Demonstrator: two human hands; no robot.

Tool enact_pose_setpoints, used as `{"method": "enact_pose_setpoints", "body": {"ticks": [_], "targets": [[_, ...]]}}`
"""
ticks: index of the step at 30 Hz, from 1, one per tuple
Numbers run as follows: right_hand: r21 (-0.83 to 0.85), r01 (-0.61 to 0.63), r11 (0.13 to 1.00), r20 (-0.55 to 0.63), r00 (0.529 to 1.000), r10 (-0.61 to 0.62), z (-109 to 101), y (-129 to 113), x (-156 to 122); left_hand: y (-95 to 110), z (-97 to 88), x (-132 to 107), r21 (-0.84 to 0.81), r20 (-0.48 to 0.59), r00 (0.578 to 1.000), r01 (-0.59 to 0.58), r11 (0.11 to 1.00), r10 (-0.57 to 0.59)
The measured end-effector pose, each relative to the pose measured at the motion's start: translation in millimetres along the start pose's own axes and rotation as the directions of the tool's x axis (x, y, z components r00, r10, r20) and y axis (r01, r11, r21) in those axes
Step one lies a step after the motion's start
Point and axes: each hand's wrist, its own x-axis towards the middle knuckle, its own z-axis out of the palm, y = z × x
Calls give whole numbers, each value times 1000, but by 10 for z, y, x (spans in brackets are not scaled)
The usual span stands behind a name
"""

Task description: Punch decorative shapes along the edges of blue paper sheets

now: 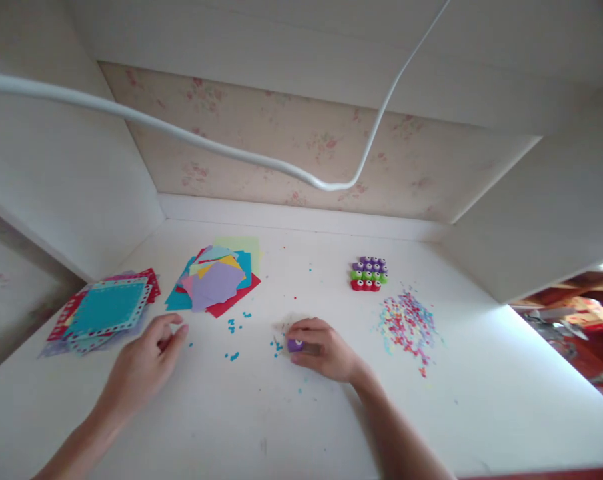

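Note:
My right hand is closed around a small purple paper punch on the white surface, fingers on its far side and thumb on its near side. Tiny blue paper cutouts lie just left of the punch. My left hand rests on the surface with its fingers loosely curled and its thumb close to the index finger; nothing shows in it. Nearest to it are a stack of punched-edge paper sheets, blue on top, and a pile of plain coloured paper.
Rows of purple, green and red punches stand at the back right. In front of them spreads a heap of multicoloured paper confetti. A white cable hangs across the upper view. White panels and a floral back wall enclose the surface.

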Motion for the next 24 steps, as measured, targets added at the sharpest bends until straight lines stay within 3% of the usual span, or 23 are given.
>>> {"method": "enact_pose_setpoints", "body": {"ticks": [2, 5, 8, 12, 16, 20, 24], "targets": [[1, 1, 1000, 9, 1000, -1, 58, -8, 12, 213, 172, -40, -66, 122, 988, -89, 994, 96], [74, -138, 988, -107, 984, 145, 90, 38, 35, 467, 393, -36, -156, 251, 947, -167, 974, 202], [119, -294, 949, -315, 895, 316, -94, 178, 93, 625, 543, 7, -221, 332, 908, -188, 957, 255], [60, -385, 921, -493, 791, 363, -776, 487, 262, 702, 620, 19, -266, 407, 873, -169, 949, 270], [-77, -520, 851, -549, 734, 399, -1599, 772, 465, 656, 650, -13, -253, 426, 864, -172, 952, 269], [-279, -609, 742, -502, 752, 428, -2132, 940, 650, 586, 714, -20, -247, 372, 867, -252, 936, 332], [-466, -610, 640, -402, 791, 461, -2339, 1060, 805, 575, 743, -4, -232, 350, 867, -286, 930, 354]]}}
